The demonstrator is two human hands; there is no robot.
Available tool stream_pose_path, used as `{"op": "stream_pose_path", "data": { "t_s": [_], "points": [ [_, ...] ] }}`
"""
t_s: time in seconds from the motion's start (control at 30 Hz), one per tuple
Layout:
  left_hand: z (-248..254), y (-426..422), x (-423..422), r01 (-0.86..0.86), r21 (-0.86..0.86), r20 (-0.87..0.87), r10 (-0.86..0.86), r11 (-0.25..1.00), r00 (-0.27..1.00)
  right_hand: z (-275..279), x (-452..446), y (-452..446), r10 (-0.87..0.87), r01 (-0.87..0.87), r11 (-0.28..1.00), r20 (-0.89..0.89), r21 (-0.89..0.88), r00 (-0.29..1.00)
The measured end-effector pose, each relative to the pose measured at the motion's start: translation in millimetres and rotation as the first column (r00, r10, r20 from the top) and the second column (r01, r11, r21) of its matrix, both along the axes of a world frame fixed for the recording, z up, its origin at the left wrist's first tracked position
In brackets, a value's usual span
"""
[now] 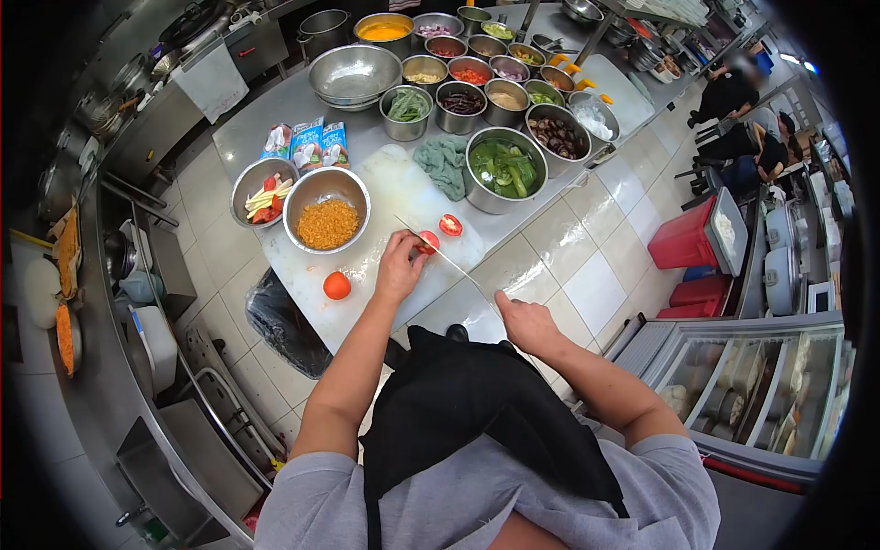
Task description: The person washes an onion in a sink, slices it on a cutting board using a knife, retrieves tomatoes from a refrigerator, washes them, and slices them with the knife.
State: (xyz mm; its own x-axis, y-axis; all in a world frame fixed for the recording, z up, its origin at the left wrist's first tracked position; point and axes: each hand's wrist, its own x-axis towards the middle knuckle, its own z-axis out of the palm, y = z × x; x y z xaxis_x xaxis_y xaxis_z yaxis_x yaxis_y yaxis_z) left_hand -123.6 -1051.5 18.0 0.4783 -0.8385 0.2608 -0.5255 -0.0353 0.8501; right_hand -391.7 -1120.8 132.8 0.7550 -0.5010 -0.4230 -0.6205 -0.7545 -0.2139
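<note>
My left hand (401,266) has its fingers closed on a piece of cut tomato (428,239) on the white cutting board (399,183). A kitchen knife (460,268) is gripped in my right hand (530,324), its long thin blade reaching across to the tomato at my left fingertips. Whether the edge is in the flesh, I cannot tell. Just beyond lies a tomato half (450,225), cut face up. Another red tomato (337,285) rests on the board to the left, near a metal bowl (364,220) of orange-brown chopped food.
A smaller bowl (240,203) holds tomato wedges and pale strips. Blue packets (320,145) stand behind it. A green cloth (442,167) lies beside a pot of green leaves (506,169). Several ingredient containers fill the far table. A glass-topped freezer (753,390) stands at right; people are farther off.
</note>
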Motion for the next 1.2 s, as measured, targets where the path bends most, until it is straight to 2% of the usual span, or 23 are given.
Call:
{"op": "stream_pose_path", "data": {
  "t_s": [0.07,0.2,0.3,0.37,0.43,0.47,0.5,0.6,0.7,0.93,1.2],
  "points": [
    [0.5,-1.3,7.2,-0.037,0.001,0.022,0.037,0.999,0.999,-6.9,12.6,0.2,-0.012,0.012,1.0,0.057,-0.008,0.998],
    [-5.8,-5.3,25.4,-0.074,-0.028,0.046,0.075,0.997,0.996,4.9,36.8,0.3,-0.008,0.008,1.0,0.034,-0.008,0.999],
    [3.2,-8.1,15.9,-0.028,0.038,-0.029,0.029,0.999,0.999,32.8,36.6,1.5,0.001,-0.001,1.0,-0.02,0.01,1.0],
    [5.9,-10.6,0.3,-0.03,0.022,-0.049,0.031,0.999,0.998,42.5,24.2,2.0,0.019,-0.016,1.0,-0.129,0.024,0.991],
    [3.1,-9.5,-10.7,-0.022,0.02,-0.009,0.022,1.0,1.0,47.9,20.6,4.0,0.017,-0.013,1.0,-0.158,0.028,0.987],
    [0.8,-10.5,-11.8,-0.016,0.018,-0.046,0.017,1.0,0.999,48.3,19.3,5.0,0.017,-0.012,0.999,-0.181,0.03,0.983],
    [-1.2,-9.9,-12.2,-0.015,0.025,-0.055,0.016,1.0,0.998,41.7,20.8,4.8,0.017,-0.011,0.999,-0.189,0.037,0.982],
    [2.1,-6.9,-12.9,0.007,0.029,-0.029,-0.006,1.0,1.0,-16.0,21.2,-2.8,-0.002,0.002,1.0,-0.055,0.004,0.998],
    [-6.0,-3.6,-11.9,-0.006,-0.054,0.014,0.007,0.999,1.0,-36.9,14.6,-9.3,0.009,-0.008,0.999,0.02,-0.035,1.0],
    [-1.4,4.8,-13.3,-0.024,-0.074,0.001,0.024,0.997,1.0,32.1,19.2,-0.1,-0.042,0.045,0.998,-0.08,0.041,0.996],
    [-5.2,2.1,-10.4,-0.02,-0.07,-0.012,0.019,0.997,1.0,44.5,9.5,5.4,-0.039,0.053,0.992,-0.124,0.112,0.991]
  ]
}}
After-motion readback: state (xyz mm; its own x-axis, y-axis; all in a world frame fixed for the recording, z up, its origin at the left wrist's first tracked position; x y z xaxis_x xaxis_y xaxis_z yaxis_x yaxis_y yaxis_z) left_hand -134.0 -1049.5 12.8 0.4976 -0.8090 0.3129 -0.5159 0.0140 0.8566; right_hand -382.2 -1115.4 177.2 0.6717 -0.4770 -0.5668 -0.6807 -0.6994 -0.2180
